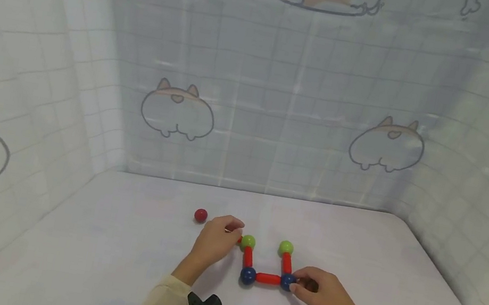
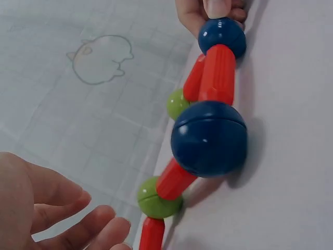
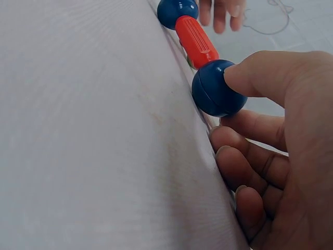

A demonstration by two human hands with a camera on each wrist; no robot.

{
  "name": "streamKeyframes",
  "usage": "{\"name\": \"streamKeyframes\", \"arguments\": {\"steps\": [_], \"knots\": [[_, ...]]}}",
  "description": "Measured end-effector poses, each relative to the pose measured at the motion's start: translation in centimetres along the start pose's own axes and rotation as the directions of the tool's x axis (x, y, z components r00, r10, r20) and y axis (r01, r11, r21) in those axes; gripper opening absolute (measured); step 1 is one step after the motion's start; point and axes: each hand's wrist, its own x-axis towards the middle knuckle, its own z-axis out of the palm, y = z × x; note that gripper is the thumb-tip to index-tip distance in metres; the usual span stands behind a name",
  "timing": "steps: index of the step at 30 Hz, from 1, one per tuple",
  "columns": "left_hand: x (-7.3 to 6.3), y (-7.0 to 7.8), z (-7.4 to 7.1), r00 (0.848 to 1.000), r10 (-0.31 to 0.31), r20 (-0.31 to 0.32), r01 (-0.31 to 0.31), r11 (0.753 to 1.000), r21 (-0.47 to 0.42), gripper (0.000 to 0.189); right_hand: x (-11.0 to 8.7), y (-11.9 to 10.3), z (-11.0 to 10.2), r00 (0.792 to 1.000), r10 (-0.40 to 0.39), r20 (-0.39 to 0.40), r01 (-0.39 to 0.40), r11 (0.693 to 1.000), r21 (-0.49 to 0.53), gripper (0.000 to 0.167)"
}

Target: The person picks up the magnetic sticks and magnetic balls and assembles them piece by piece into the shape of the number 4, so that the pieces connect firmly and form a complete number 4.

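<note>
A U-shaped assembly of balls and red rods lies on the table. Two blue balls, a left one (image 1: 247, 276) and a right one (image 1: 288, 282), are joined by a red rod (image 1: 268, 279). From each, another red rod runs back to a green ball, one on the left (image 1: 248, 242) and one on the right (image 1: 286, 247). My right hand (image 1: 327, 298) pinches the right blue ball between thumb and finger. My left hand (image 1: 215, 242), fingers loosely bent and holding nothing, hovers beside a further red rod (image 2: 152, 234) that extends from the left green ball.
A loose red ball (image 1: 200, 215) sits behind my left hand on the white table (image 1: 112, 249). Printed curtain walls (image 1: 274, 147) with cartoon animals enclose the table at the back and both sides.
</note>
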Motion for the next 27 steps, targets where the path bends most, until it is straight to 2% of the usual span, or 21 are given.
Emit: {"name": "streamKeyframes", "arguments": {"steps": [6,16,27], "knots": [[-0.3,-0.6,0.1,1.000,-0.012,0.006,0.012,1.000,0.015,0.020,0.1,0.0,0.0,1.000,-0.006,-0.005,0.006,1.000,0.013,0.028],[-0.7,-1.4,0.6,0.999,-0.039,0.037,0.040,0.999,-0.018,0.018,-0.1,0.2,0.0,1.000,-0.004,-0.009,0.005,1.000,0.010,0.029],[-0.4,-2.2,2.0,0.995,-0.020,0.094,0.021,1.000,-0.006,0.028,0.1,0.0,0.1,1.000,0.015,-0.011,-0.015,1.000,0.015,0.029]]}}
